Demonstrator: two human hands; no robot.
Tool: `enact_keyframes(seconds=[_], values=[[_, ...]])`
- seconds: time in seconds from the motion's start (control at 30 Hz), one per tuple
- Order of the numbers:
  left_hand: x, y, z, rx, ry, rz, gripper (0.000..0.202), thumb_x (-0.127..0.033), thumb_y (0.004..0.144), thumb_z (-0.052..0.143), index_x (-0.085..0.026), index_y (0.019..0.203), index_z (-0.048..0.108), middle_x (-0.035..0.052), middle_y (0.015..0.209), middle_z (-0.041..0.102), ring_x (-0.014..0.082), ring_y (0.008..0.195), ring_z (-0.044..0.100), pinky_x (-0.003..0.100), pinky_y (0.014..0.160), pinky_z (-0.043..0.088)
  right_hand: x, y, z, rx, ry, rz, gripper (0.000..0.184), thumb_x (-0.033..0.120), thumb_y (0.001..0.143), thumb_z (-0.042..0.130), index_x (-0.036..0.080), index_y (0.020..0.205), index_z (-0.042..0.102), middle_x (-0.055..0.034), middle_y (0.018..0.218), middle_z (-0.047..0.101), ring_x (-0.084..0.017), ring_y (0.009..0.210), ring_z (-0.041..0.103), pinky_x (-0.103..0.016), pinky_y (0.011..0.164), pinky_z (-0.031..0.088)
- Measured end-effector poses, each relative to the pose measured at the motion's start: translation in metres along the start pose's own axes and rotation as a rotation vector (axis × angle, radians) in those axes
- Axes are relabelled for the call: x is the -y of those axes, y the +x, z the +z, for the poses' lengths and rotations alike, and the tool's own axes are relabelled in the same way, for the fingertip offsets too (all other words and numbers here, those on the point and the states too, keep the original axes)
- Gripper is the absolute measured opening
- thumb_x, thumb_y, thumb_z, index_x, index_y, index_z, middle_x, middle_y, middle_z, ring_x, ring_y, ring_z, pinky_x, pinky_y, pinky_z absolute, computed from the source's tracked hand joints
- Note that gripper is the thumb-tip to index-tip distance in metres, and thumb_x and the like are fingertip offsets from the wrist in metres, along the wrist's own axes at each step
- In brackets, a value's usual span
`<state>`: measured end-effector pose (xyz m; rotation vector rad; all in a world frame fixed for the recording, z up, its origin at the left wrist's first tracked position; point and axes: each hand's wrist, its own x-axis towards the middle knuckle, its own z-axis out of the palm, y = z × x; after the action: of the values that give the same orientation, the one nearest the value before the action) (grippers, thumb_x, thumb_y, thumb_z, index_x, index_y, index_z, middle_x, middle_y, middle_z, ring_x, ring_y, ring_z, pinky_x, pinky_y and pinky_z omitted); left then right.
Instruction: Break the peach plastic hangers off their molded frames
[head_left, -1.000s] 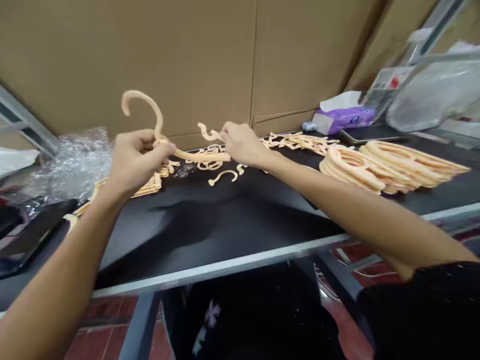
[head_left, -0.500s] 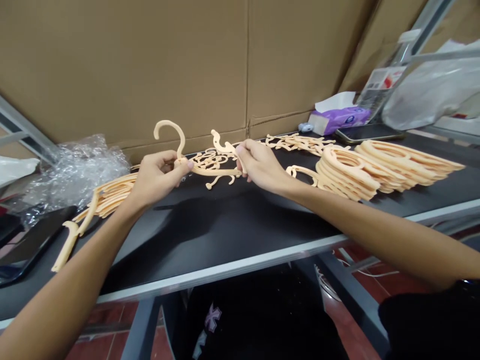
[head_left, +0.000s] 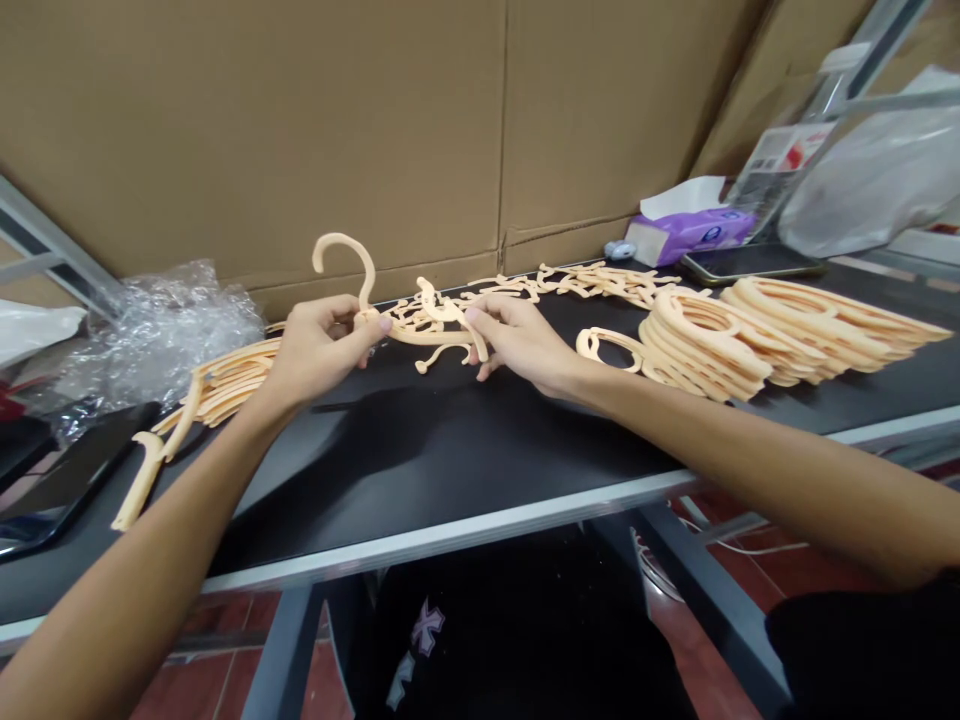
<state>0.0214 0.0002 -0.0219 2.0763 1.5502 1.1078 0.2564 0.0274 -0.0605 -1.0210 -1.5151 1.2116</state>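
My left hand (head_left: 319, 345) is closed around the neck of a peach plastic hanger (head_left: 360, 285) whose hook points up; the hanger's arm runs right toward my other hand. My right hand (head_left: 521, 340) pinches a small peach clip piece (head_left: 442, 308) against that arm with thumb and fingers. Both hands hover just above the black table (head_left: 420, 450). Loose small hooks and clips (head_left: 442, 355) lie under and behind the hands.
A stack of peach hangers (head_left: 750, 335) lies at the right, another stack (head_left: 217, 385) at the left, with more loose pieces (head_left: 600, 282) at the back. Bubble wrap (head_left: 150, 330), a purple tissue pack (head_left: 690, 230), a phone (head_left: 750, 263) and a cardboard wall (head_left: 450, 130) surround them.
My left hand lowered the hanger and moved it rightward. My right hand picked a small clip piece from the pile and brought it to the hanger's arm.
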Motion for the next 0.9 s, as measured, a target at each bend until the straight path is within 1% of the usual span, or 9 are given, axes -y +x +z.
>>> enact_keyframes(seconds=[0.07, 0.13, 0.23, 0.33, 0.43, 0.57, 0.63, 0.77, 0.9], values=[[0.000, -0.001, 0.003, -0.004, 0.008, -0.001, 0.031, -0.050, 0.083, 0.070, -0.020, 0.079, 0.068, -0.0007, 0.056, 0.059, 0.0136, 0.050, 0.052, 0.025, 0.049, 0.038, -0.001, 0.000, 0.001, 0.008, 0.059, 0.014, 0.036, 0.013, 0.110, 0.050, 0.020, 0.075, 0.054, 0.0022, 0.063, 0.055, -0.010, 0.056, 0.058, -0.022, 0.051, 0.053], [0.001, -0.001, 0.006, -0.024, 0.005, 0.005, 0.031, -0.050, 0.083, 0.070, -0.020, 0.079, 0.068, -0.0001, 0.059, 0.060, 0.0148, 0.053, 0.055, 0.026, 0.051, 0.041, -0.002, 0.001, 0.001, -0.005, 0.112, 0.012, 0.042, 0.011, 0.110, 0.049, 0.019, 0.069, 0.052, 0.0031, 0.059, 0.052, -0.007, 0.051, 0.052, -0.020, 0.051, 0.047], [0.004, -0.001, 0.009, -0.059, 0.000, 0.012, 0.030, -0.050, 0.084, 0.071, -0.020, 0.083, 0.070, 0.0000, 0.062, 0.060, 0.0154, 0.055, 0.056, 0.026, 0.053, 0.044, -0.003, 0.002, 0.002, -0.028, 0.188, 0.032, 0.042, 0.008, 0.109, 0.047, 0.018, 0.070, 0.052, 0.0041, 0.059, 0.050, -0.006, 0.049, 0.049, -0.020, 0.048, 0.042], [0.008, 0.000, 0.010, -0.083, 0.004, 0.024, 0.029, -0.048, 0.084, 0.071, -0.019, 0.085, 0.070, 0.0002, 0.065, 0.061, 0.0149, 0.055, 0.055, 0.026, 0.052, 0.041, 0.001, 0.003, 0.002, -0.083, 0.181, 0.077, 0.037, 0.010, 0.111, 0.045, 0.018, 0.076, 0.054, 0.0023, 0.066, 0.056, -0.007, 0.052, 0.056, -0.021, 0.048, 0.046], [0.009, 0.001, 0.009, -0.109, 0.004, 0.018, 0.025, -0.044, 0.083, 0.071, -0.019, 0.082, 0.067, -0.0003, 0.063, 0.059, 0.0137, 0.053, 0.052, 0.026, 0.050, 0.038, 0.005, 0.004, -0.001, -0.163, 0.145, 0.130, 0.031, 0.017, 0.113, 0.044, 0.019, 0.084, 0.053, 0.0004, 0.076, 0.062, -0.008, 0.054, 0.062, -0.022, 0.048, 0.051], [0.006, 0.001, 0.004, -0.141, 0.041, 0.006, 0.022, -0.040, 0.082, 0.071, -0.020, 0.078, 0.066, -0.0020, 0.058, 0.054, 0.0115, 0.051, 0.043, 0.026, 0.048, 0.029, 0.006, 0.008, -0.007, -0.202, 0.092, 0.112, 0.026, 0.015, 0.113, 0.041, 0.021, 0.089, 0.052, 0.0005, 0.073, 0.064, -0.009, 0.054, 0.063, -0.022, 0.051, 0.055], [0.005, 0.002, 0.001, -0.138, 0.047, -0.008, 0.019, -0.038, 0.081, 0.072, -0.020, 0.078, 0.066, -0.0019, 0.058, 0.054, 0.0118, 0.052, 0.043, 0.027, 0.048, 0.029, 0.005, 0.009, -0.009, -0.210, 0.071, 0.088, 0.025, 0.015, 0.113, 0.042, 0.021, 0.091, 0.052, 0.0010, 0.070, 0.063, -0.009, 0.052, 0.062, -0.022, 0.052, 0.056], [0.004, 0.004, -0.005, -0.134, 0.036, -0.039, 0.015, -0.035, 0.077, 0.071, -0.021, 0.076, 0.065, -0.0006, 0.060, 0.056, 0.0136, 0.055, 0.048, 0.028, 0.049, 0.034, 0.004, 0.010, -0.010, -0.199, 0.049, 0.055, 0.027, 0.011, 0.111, 0.043, 0.022, 0.088, 0.052, 0.0025, 0.067, 0.060, -0.008, 0.051, 0.059, -0.020, 0.052, 0.055], [0.002, 0.004, -0.006, -0.017, 0.012, -0.070, 0.014, -0.034, 0.073, 0.068, -0.021, 0.075, 0.065, -0.0011, 0.057, 0.055, 0.0131, 0.051, 0.048, 0.028, 0.049, 0.035, 0.007, 0.007, -0.009, -0.171, 0.041, 0.066, 0.030, 0.007, 0.109, 0.043, 0.021, 0.085, 0.051, 0.0017, 0.069, 0.060, -0.008, 0.054, 0.059, -0.020, 0.055, 0.055]])
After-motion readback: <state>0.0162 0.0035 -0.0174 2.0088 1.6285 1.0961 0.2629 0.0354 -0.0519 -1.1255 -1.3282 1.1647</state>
